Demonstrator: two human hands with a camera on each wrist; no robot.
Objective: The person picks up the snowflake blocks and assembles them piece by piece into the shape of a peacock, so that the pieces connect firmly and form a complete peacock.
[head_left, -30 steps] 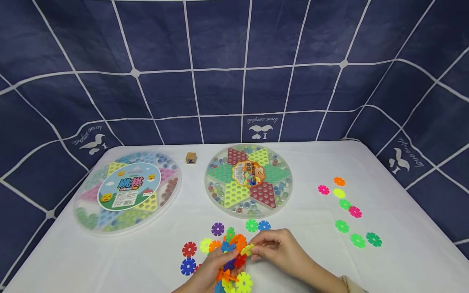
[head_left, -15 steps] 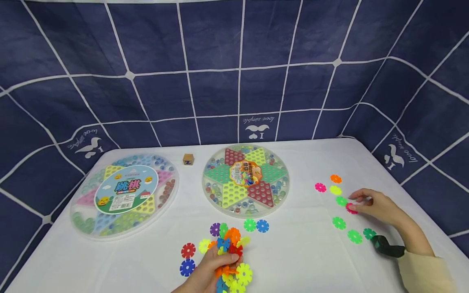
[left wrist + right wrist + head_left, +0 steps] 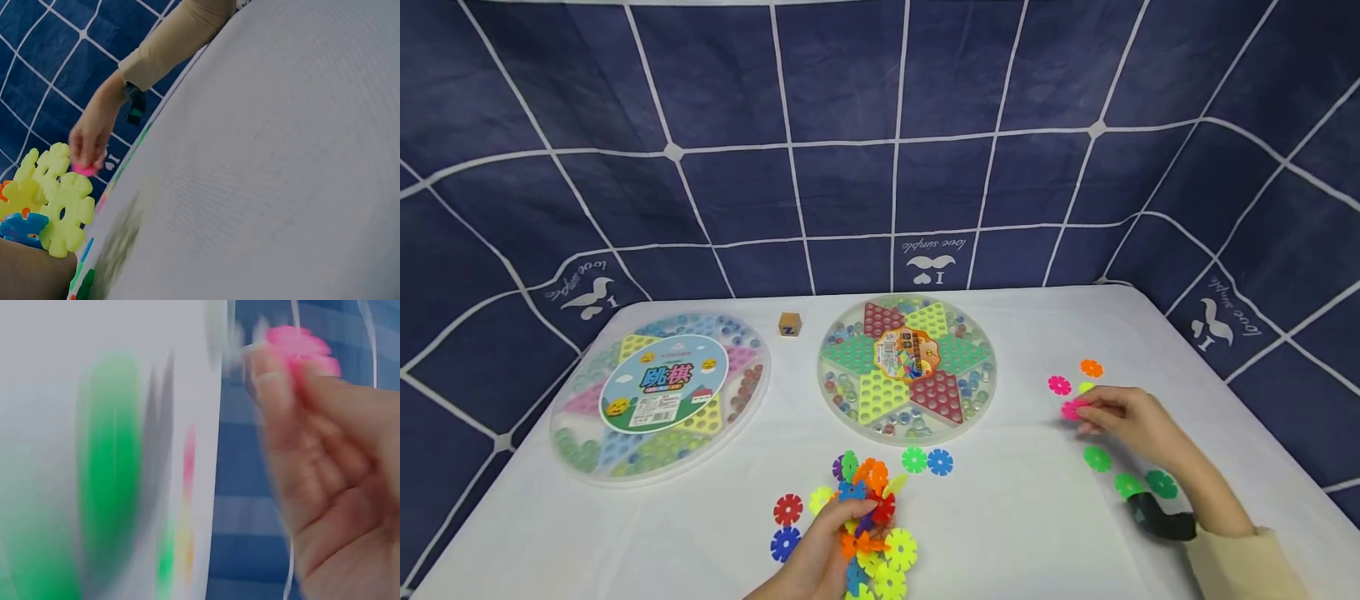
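My left hand (image 3: 820, 554) grips a cluster of interlocked plastic snowflake discs (image 3: 900, 548) in yellow, orange, blue, red and other colours, low in the middle of the head view. Yellow and blue discs of that cluster show at the lower left of the left wrist view. Over at the right, my right hand (image 3: 1135, 421) pinches a pink snowflake disc (image 3: 1071, 409) between thumb and fingertips, raised above the table. The same pink disc (image 3: 301, 350) appears blurred at the fingertips in the right wrist view. Its fingers partly cover a yellow disc (image 3: 1086, 387) beneath.
Loose discs lie by the right hand, among them orange (image 3: 1092, 367), pink (image 3: 1059, 385) and green (image 3: 1097, 458). Others, red (image 3: 787, 509) and blue (image 3: 786, 544), lie by the left hand. Two round Chinese checkers sets (image 3: 664, 383) (image 3: 910, 367) and a wooden letter cube (image 3: 789, 324) stand farther back.
My right hand left the cluster, reached to the right-hand discs and picked up a pink one, now carrying it slightly left. My left hand keeps its hold on the cluster.
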